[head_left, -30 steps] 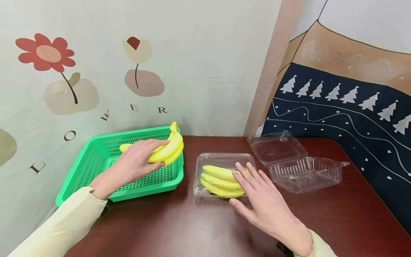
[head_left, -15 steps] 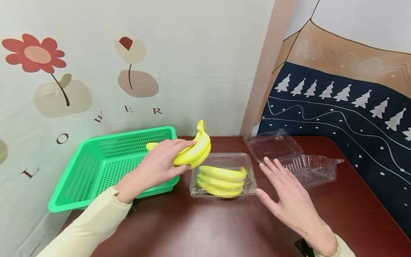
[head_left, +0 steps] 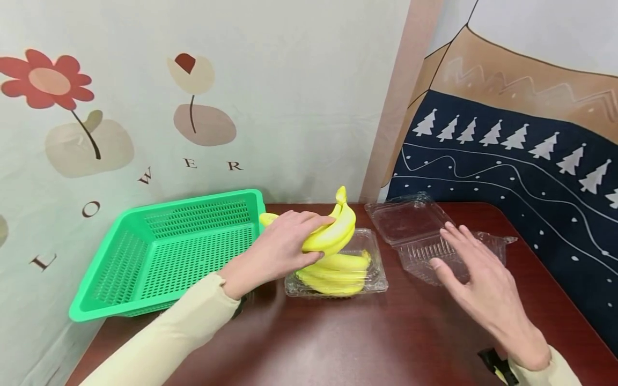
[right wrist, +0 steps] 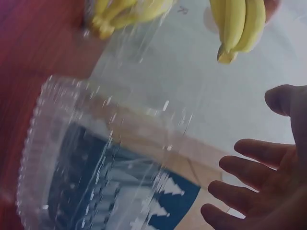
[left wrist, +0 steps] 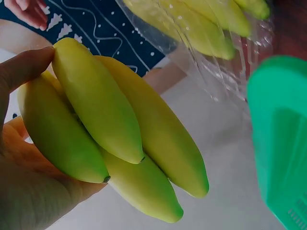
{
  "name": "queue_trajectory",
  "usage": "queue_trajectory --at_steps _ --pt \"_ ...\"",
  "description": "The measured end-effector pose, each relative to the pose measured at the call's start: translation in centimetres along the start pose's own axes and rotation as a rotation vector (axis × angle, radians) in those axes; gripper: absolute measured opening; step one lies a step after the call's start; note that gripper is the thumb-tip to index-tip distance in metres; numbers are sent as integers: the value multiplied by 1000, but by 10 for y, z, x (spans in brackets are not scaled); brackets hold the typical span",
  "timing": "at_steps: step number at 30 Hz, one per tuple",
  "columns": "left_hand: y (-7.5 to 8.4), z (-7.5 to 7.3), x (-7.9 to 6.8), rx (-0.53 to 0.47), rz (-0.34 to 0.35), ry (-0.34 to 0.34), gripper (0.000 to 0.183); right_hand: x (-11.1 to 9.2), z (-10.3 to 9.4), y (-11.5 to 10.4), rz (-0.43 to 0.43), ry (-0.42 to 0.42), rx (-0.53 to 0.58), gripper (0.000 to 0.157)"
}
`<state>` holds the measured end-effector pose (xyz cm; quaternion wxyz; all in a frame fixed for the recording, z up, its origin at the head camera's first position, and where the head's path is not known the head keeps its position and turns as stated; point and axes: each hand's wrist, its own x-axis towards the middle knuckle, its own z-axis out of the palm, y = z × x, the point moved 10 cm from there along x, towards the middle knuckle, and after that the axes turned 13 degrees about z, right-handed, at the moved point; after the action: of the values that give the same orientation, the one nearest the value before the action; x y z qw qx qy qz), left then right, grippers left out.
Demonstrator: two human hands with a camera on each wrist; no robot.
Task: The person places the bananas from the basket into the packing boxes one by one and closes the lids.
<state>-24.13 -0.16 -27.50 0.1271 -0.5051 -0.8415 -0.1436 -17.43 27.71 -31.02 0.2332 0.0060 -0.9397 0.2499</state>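
A bunch of yellow bananas [head_left: 333, 233] is gripped by my left hand [head_left: 285, 244], raised above the table with its stem end up and to the right. In the left wrist view the bananas [left wrist: 100, 105] show greenish tips, with the thumb and fingers around them. Below and just right of that hand, a closed clear plastic box [head_left: 374, 279] holds another banana bunch [head_left: 333, 276]. My right hand [head_left: 487, 289] has its fingers spread and holds nothing. It hovers over the near side of an open clear clamshell box [head_left: 420, 262], whose lid [head_left: 405, 220] is folded back.
A green perforated basket [head_left: 116, 257] stands on the left of the dark red-brown table [head_left: 347, 343]. A pale printed cloth [head_left: 299, 107] hangs behind the table, and a navy tree-patterned cloth [head_left: 531, 187] hangs at the right.
My left hand has carried the banana bunch rightward from over the green basket to above the closed box. My right hand has moved right, away from that box to the open clamshell.
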Motion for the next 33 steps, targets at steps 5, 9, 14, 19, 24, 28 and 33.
queue_trajectory --at_steps 5,9,14,19,24,28,33 --pt "6 11 14 -4 28 -21 61 10 -12 23 59 34 10 56" --pt "10 19 25 -28 26 -28 61 20 -22 44 117 42 10 59" --pt "11 29 33 -59 3 -41 62 31 -30 71 194 36 13 63" --pt "14 32 40 -60 4 -46 62 39 -27 106 300 -26 -1 68" --pt "16 31 44 -37 14 -57 60 50 -18 144 417 -111 7 71" --pt "19 34 47 -23 21 -83 61 53 -11 169 488 -186 67 72" --pt "22 35 50 -17 33 -93 61 54 3 187 554 -273 190 75"
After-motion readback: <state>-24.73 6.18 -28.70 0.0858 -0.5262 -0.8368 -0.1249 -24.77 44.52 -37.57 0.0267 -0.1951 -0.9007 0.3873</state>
